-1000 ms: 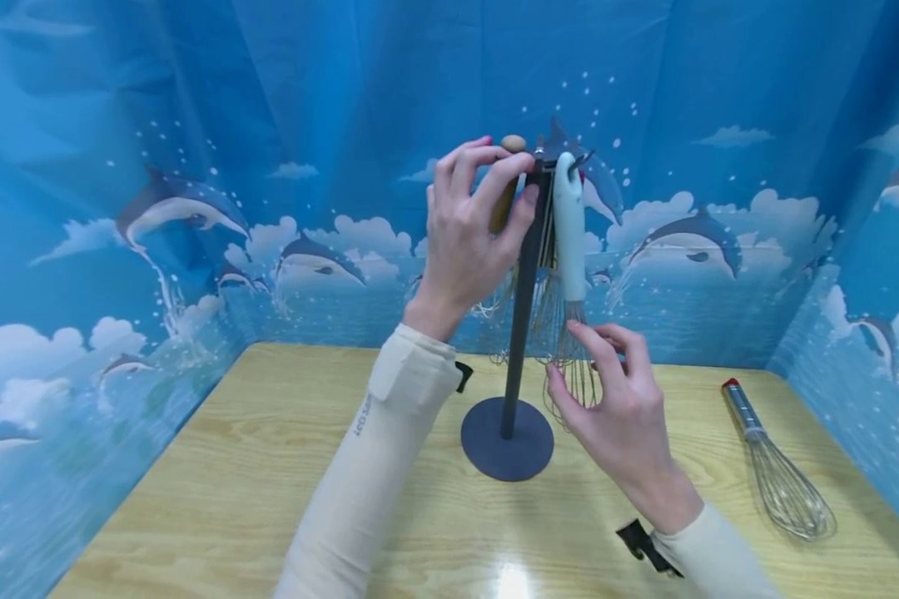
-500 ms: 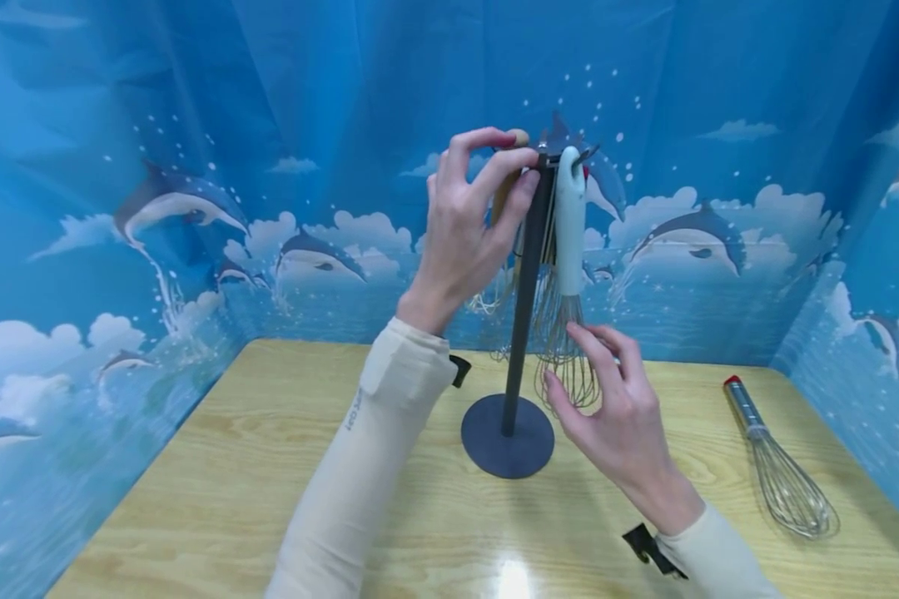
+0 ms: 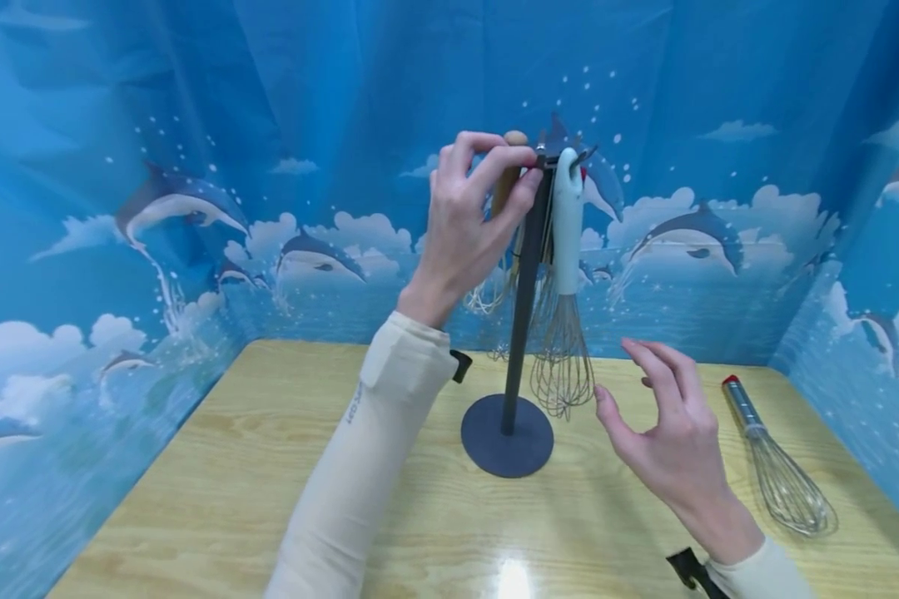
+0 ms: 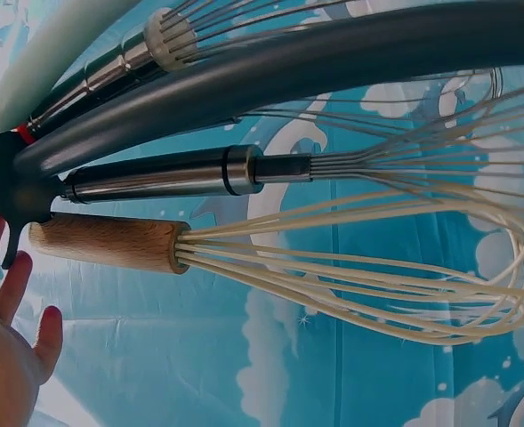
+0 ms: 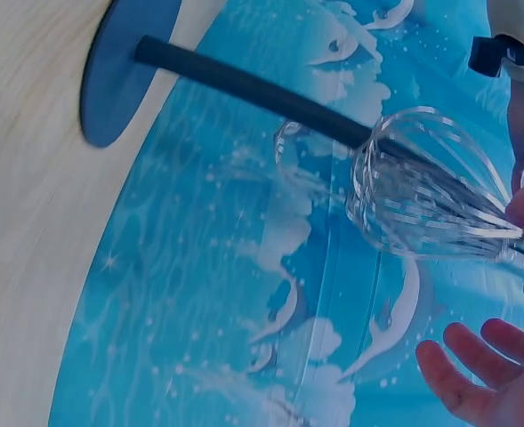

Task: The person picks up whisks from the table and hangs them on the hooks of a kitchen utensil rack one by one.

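the white-handled whisk (image 3: 568, 249) hangs from a hook at the top of the dark stand (image 3: 523, 299), its wire balloon dangling just above the round base. i judge it light, with a stiff, smooth handle that could slip in the fingers, and springy thin wires that bend if squeezed; the handle is where i would take it, not the cage. beside it on the same stand hang a wooden-handled whisk (image 4: 110, 245) with pale loops and a steel-handled whisk (image 4: 168, 173), crowded close, so the wires may tangle.

my left hand (image 3: 468, 220) is raised at the stand's top, wrist bent, fingertips curled and pinching at the hook head by the wooden handle's knob; the left wrist view shows only relaxed fingertips beside the hooks, so how firm the pinch is i cannot tell. my right hand (image 3: 670, 433) hovers low, just to the right of the hanging balloon and apart from it, palm turned toward the stand, fingers spread and holding nothing. a red-tipped steel whisk (image 3: 772, 462) lies on the wooden table (image 3: 217, 491) to the right of that hand.
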Demonstrator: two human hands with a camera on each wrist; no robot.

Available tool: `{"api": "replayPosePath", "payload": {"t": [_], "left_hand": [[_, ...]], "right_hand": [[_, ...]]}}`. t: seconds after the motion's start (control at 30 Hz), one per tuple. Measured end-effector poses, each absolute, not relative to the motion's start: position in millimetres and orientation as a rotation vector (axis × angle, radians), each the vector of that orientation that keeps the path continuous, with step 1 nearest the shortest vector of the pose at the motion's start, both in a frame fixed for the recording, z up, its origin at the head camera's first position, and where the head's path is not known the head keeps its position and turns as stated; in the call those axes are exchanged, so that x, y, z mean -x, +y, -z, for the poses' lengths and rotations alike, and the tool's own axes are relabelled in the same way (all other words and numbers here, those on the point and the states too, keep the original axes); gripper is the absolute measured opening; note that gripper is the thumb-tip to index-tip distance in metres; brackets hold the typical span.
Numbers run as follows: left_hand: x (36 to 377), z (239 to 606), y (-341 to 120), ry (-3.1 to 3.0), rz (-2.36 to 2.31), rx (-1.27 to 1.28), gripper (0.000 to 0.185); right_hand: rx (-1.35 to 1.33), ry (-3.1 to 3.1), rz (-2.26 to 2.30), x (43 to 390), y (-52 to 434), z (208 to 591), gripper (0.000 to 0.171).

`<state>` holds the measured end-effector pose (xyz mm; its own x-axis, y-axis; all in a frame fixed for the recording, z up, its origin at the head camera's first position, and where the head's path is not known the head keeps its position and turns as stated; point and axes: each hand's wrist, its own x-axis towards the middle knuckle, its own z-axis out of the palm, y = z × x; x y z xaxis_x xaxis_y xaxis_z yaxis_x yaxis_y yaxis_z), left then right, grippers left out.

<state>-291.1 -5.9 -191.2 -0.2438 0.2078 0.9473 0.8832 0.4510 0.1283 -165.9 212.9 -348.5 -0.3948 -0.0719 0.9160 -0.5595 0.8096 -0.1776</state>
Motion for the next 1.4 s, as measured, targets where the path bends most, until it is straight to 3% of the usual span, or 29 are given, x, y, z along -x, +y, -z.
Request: {"api": "replayPosePath", "payload": {"t": [0.57, 0.8, 0.97, 1.4], "left_hand": [[294.0, 191.2, -3.0, -1.617, 0.838, 0.97, 0.021], [292.1, 190.7, -0.9, -1.574, 0.726, 0.933, 0.022], [287.7, 191.1, 1.1, -1.577, 0.65, 0.888, 0.025], [279.0, 190.4, 6.2, -1.604, 0.517, 0.798, 0.034]], "right_hand": [[-0.273, -1.938, -0.509, 154.7, 274.5, 348.6, 0.074], [-0.12, -2.134, -0.421, 149.1, 312.6, 354.9, 0.053], [0.135, -2.513, -0.36, 145.0, 334.2, 359.6, 0.05], [0.243, -3.239, -0.274, 157.0, 387.8, 386.9, 0.078]]}}
